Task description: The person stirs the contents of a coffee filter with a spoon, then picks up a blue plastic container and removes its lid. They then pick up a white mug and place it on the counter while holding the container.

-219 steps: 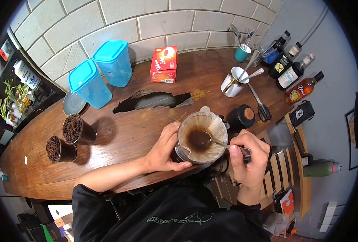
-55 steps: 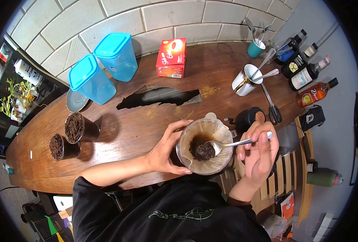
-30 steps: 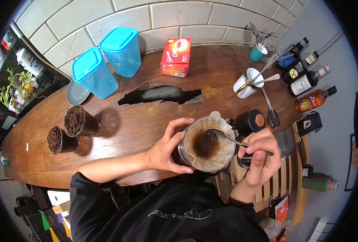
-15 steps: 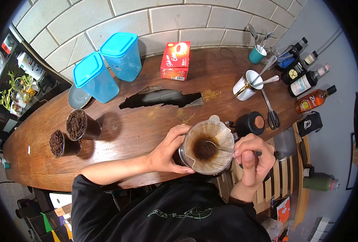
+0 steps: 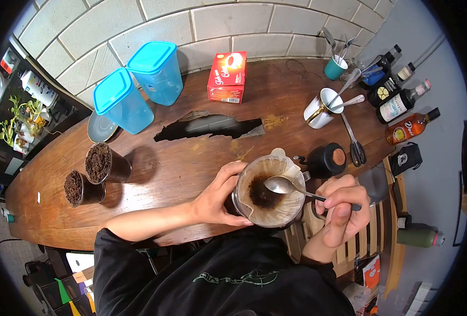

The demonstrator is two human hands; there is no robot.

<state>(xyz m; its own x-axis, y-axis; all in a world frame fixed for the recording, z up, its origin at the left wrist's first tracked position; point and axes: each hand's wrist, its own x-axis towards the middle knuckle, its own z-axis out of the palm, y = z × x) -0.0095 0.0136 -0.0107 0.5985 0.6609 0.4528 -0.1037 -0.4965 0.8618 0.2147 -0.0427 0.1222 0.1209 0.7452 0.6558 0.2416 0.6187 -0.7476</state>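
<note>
While bare left hand (image 5: 220,197) grasps clear round dripper (image 5: 243,192) by its left side at near edge of brown wooden table (image 5: 178,174), cream paper filter (image 5: 290,208) inside holds wet dark-brown grounds (image 5: 262,200); silver metal spoon (image 5: 280,185) has its bowl over them, handle clenched in bare right hand (image 5: 345,208).

Bright light; glare on table (image 5: 162,192), highlight on spoon (image 5: 278,184). Shadows right of glasses (image 5: 118,168). Fisheye bows wall (image 5: 231,20); corners black.

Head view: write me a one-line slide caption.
Left hand around the side of a dripper lined with filter paper, right hand holding a spoon above dark grounds.
</note>
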